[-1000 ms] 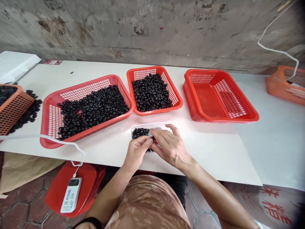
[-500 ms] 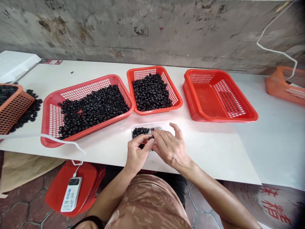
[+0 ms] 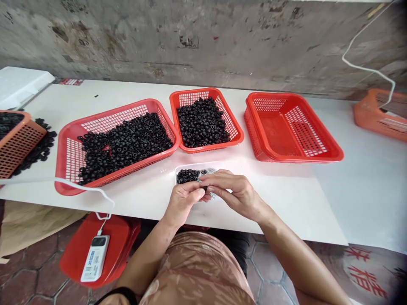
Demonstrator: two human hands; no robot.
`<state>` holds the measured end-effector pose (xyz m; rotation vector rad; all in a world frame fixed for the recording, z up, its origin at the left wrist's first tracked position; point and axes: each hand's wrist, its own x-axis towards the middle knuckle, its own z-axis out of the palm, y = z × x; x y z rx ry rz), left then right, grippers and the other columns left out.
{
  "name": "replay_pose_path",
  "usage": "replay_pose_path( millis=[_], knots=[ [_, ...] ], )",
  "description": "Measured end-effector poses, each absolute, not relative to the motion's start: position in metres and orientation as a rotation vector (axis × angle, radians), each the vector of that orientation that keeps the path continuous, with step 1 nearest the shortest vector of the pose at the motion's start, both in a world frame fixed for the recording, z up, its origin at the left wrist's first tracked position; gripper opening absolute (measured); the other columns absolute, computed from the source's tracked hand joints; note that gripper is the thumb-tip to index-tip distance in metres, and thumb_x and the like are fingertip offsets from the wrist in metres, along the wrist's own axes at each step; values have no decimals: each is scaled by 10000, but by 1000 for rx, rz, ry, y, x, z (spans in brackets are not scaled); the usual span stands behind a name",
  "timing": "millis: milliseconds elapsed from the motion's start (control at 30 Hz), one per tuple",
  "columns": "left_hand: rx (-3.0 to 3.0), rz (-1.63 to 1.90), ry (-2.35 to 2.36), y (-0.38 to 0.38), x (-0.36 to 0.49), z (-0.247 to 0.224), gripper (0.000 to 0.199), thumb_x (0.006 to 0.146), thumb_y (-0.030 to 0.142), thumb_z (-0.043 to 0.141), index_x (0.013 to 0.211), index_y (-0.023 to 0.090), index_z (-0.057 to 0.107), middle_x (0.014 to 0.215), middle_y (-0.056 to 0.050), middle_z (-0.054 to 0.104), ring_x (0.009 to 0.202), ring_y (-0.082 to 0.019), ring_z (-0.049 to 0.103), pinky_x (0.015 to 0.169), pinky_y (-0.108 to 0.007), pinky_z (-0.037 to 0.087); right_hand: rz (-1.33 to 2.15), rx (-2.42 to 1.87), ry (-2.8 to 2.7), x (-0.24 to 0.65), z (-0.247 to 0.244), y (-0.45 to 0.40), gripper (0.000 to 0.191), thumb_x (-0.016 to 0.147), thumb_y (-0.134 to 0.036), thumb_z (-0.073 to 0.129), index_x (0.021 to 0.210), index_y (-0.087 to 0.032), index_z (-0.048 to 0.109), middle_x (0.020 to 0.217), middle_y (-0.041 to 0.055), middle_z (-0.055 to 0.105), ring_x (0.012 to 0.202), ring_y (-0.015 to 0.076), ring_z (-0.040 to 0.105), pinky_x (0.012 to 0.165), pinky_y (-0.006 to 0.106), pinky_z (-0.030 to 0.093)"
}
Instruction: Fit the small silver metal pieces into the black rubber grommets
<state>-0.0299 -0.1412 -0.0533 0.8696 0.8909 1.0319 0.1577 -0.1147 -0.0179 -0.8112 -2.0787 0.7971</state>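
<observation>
Over a small white tray (image 3: 199, 165), my left hand (image 3: 182, 201) pinches a small round black plastic piece (image 3: 204, 188) between thumb and fingers. My right hand (image 3: 239, 192) meets it from the other side, thumb and fingertips closed at the same piece; whether they also hold something tiny is hidden. Small black parts (image 3: 188, 176) fill the tray's left side, and tiny silvery metal bits (image 3: 208, 171) lie on its right, partly covered by my hands.
Behind the tray stand a wide red basket (image 3: 68, 146) and a smaller one (image 3: 233, 125), both heaped with black pieces. Stacked red baskets (image 3: 273, 131) are at right. An orange basket (image 3: 23, 142) with spilled pieces sits left. A white power bank (image 3: 95, 259) lies on a red stool (image 3: 71, 258).
My right hand has turned and its raised finger has come down, fingers now drawn together at the black piece. My left hand keeps its pinch in nearly the same place.
</observation>
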Motion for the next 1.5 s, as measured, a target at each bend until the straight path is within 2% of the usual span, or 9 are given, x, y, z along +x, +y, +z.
replay_pose_path(
  millis=[200, 300, 433, 633, 867, 1033, 1200, 1367, 1500],
  knots=[
    [970, 1064, 945, -141, -31, -60, 233, 852, 383, 727, 869, 162, 799, 767, -38, 743, 711, -150, 654, 714, -259, 538, 550, -960, -2076, 151, -27, -128, 199, 1037, -182, 545, 1166, -235, 687, 1068, 45, 793, 984, 179, 752, 1045, 418, 418],
    [988, 1082, 969, -140, -31, -60, 235, 851, 385, 725, 831, 161, 794, 743, -33, 735, 706, -152, 646, 709, -257, 527, 467, -983, -2105, 148, -28, -133, 219, 1049, -225, 537, 1241, -217, 641, 1119, 74, 781, 1009, 183, 747, 1058, 420, 396],
    [977, 1097, 994, -138, -29, -57, 219, 830, 364, 726, 821, 154, 791, 783, -47, 751, 754, -183, 668, 732, -280, 535, 204, -998, -2215, 143, -28, -133, 348, 1026, -346, 591, 1326, -170, 585, 1237, 144, 734, 1052, 229, 734, 1091, 464, 363],
    [1030, 1107, 1009, -138, -29, -55, 212, 841, 360, 722, 850, 163, 800, 802, -46, 753, 778, -193, 663, 772, -296, 535, -109, -969, -2295, 137, -31, -128, 246, 1017, -259, 564, 1222, -148, 644, 1211, 154, 741, 1001, 242, 738, 1107, 516, 343],
    [1037, 965, 924, -141, -39, -54, 278, 898, 410, 692, 926, 159, 807, 867, -62, 761, 890, -225, 687, 847, -304, 519, -96, -935, -2287, 141, -29, -125, 203, 998, -254, 580, 1167, -157, 635, 1153, 138, 758, 951, 227, 741, 1123, 517, 340],
    [1058, 996, 914, -144, -38, -55, 244, 916, 379, 684, 865, 164, 789, 785, -22, 683, 801, -170, 608, 761, -256, 463, -143, -868, -2335, 142, -31, -125, 189, 1011, -220, 550, 1145, -104, 617, 1013, 127, 762, 875, 213, 736, 1129, 498, 385],
    [1059, 1036, 916, -149, -33, -56, 297, 919, 393, 674, 753, 152, 726, 746, -7, 617, 736, -143, 522, 712, -247, 417, -195, -770, -2426, 144, -32, -123, 156, 1039, -200, 474, 1079, -146, 615, 941, 84, 744, 881, 199, 726, 1134, 487, 442],
    [1100, 1012, 920, -149, -33, -51, 295, 915, 400, 676, 760, 156, 737, 734, -6, 613, 735, -145, 528, 710, -249, 420, -171, -609, -2367, 146, -42, -117, 158, 1015, -189, 510, 1127, -133, 607, 916, 78, 742, 892, 201, 726, 1124, 483, 480],
    [1199, 964, 1004, -146, -39, -51, 298, 918, 431, 667, 874, 163, 789, 815, -42, 701, 804, -185, 609, 759, -273, 469, -16, -669, -2338, 148, -52, -115, 222, 1027, -224, 509, 1202, -129, 606, 1007, 111, 767, 943, 209, 745, 1122, 522, 447]
  ],
)
